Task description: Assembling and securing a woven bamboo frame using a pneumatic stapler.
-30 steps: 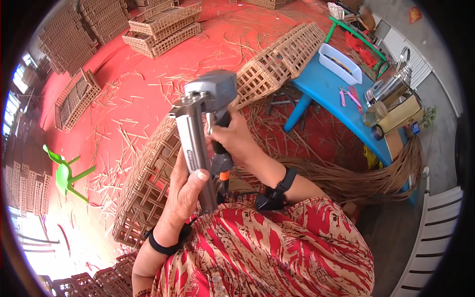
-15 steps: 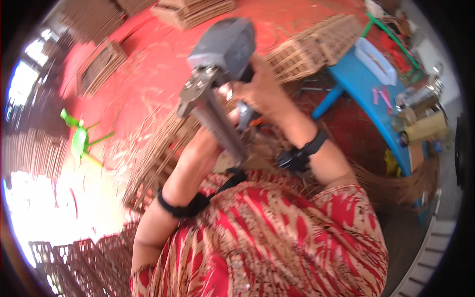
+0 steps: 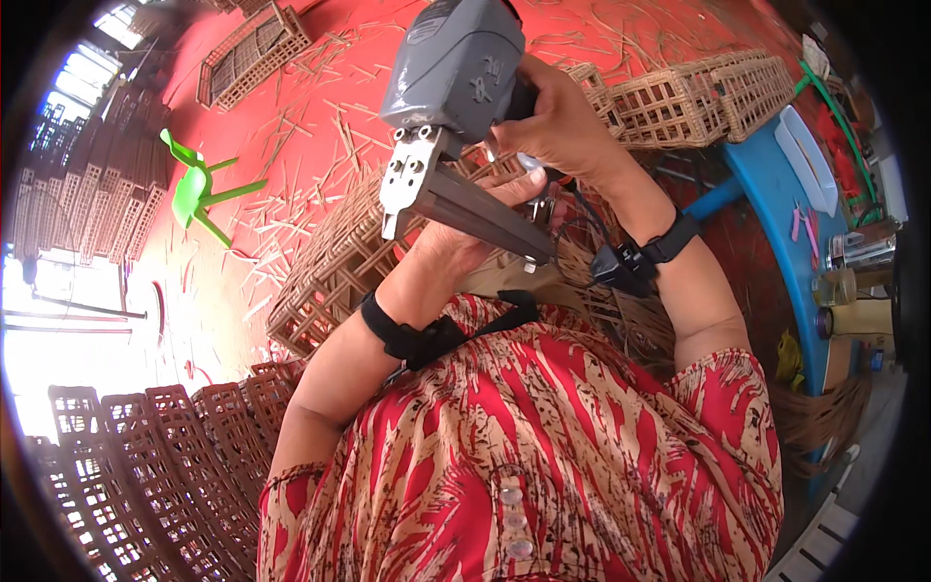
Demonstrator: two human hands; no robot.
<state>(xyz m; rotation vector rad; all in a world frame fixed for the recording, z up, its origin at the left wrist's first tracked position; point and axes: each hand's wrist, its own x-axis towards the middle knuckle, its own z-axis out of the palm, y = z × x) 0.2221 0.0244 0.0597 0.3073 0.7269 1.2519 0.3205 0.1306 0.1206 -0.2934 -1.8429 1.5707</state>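
I've swung the grey staple gun [image 3: 456, 73] up close to my face, higher than 1 second ago. My right hand [image 3: 558, 121] is clenched round its grip; my left hand [image 3: 465, 238] cups the long magazine beneath it. The woven basket [image 3: 335, 267] lies below the gun, untouched, so I'm checking the tool, not stapling.

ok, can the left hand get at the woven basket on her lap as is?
Probably not right away: the left hand is pressed under the staple gun magazine, which the right hand grips. The woven basket lies just beyond, otherwise unblocked.
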